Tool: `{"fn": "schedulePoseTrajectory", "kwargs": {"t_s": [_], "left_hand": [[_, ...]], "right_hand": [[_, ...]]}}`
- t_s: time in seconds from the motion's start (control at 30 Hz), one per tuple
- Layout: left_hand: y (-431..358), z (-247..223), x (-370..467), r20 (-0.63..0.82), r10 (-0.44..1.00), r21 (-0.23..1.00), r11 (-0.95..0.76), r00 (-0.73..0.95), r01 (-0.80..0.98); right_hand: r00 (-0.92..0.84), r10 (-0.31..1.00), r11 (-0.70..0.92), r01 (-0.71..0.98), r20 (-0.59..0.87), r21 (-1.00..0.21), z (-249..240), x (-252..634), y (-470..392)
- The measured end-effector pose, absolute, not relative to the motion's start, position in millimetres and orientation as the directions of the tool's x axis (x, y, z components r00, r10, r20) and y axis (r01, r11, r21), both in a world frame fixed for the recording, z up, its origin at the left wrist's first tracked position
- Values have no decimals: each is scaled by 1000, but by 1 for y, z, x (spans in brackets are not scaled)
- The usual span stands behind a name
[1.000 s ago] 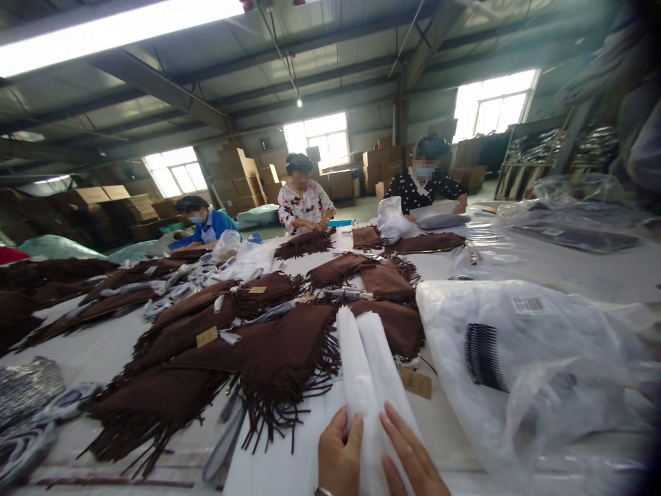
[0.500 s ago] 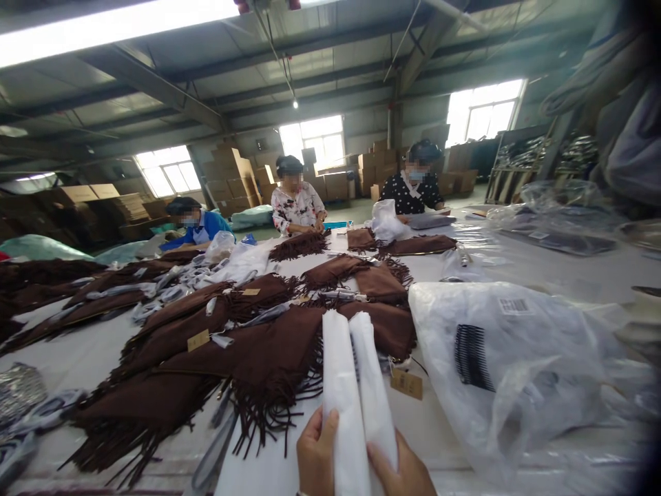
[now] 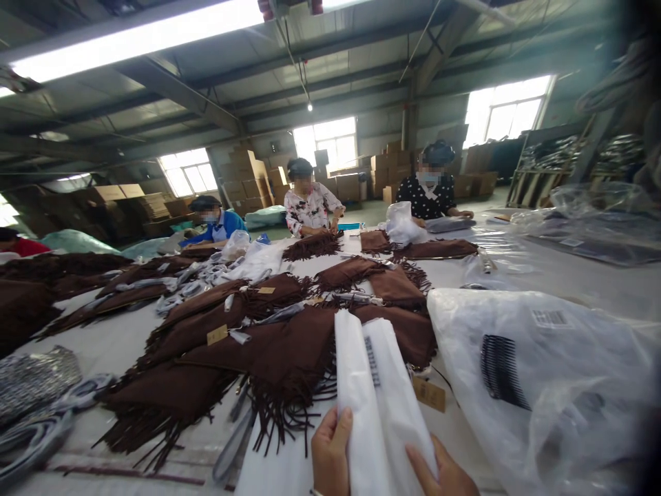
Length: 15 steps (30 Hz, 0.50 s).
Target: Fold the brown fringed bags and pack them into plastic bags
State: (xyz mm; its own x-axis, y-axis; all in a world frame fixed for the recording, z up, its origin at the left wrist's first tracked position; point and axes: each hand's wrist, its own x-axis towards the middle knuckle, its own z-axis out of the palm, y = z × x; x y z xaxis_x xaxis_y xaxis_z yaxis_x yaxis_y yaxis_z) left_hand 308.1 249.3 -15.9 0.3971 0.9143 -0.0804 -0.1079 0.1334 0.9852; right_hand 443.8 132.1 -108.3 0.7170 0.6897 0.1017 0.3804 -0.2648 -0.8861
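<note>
White plastic [image 3: 357, 396] has spread wider — left grip [image 3: 331, 451], right grip [image 3: 445, 470] pinching it; print [image 3: 372, 362] unreadable.

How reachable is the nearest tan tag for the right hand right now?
Probably yes: the tan tag lies just beyond the right hand, nothing visible between. But that hand is holding folded white plastic, so it would likely need to let go.

Workshop: stacked cartons [image 3: 252, 187], co-workers [image 3: 308, 204]

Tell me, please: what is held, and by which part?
Folded white plastic: the left hand holds its left edge, the right hand its right edge, both toward the near end.
</note>
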Motion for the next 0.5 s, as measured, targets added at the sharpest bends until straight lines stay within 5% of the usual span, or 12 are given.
{"fn": "schedulePoseTrajectory", "kwargs": {"t_s": [0.1, 0.17, 0.37, 0.5], "left_hand": [[243, -20, 313, -43, 898, 988, 102, 438, -112], [238, -22, 317, -41, 875, 988, 107, 482, -110], [235, -32, 322, -44, 813, 989, 116, 581, -88], [238, -36, 321, 5, 792, 999, 18, 610, -31]], "right_hand": [[730, 493, -148, 606, 473, -782, -105, 435, 136], [678, 465, -23, 652, 569, -758, -99, 420, 140], [682, 660, 77, 357, 316, -931, -98, 388, 152], [675, 652, 91, 383, 346, -919, -94, 392, 148]]}}
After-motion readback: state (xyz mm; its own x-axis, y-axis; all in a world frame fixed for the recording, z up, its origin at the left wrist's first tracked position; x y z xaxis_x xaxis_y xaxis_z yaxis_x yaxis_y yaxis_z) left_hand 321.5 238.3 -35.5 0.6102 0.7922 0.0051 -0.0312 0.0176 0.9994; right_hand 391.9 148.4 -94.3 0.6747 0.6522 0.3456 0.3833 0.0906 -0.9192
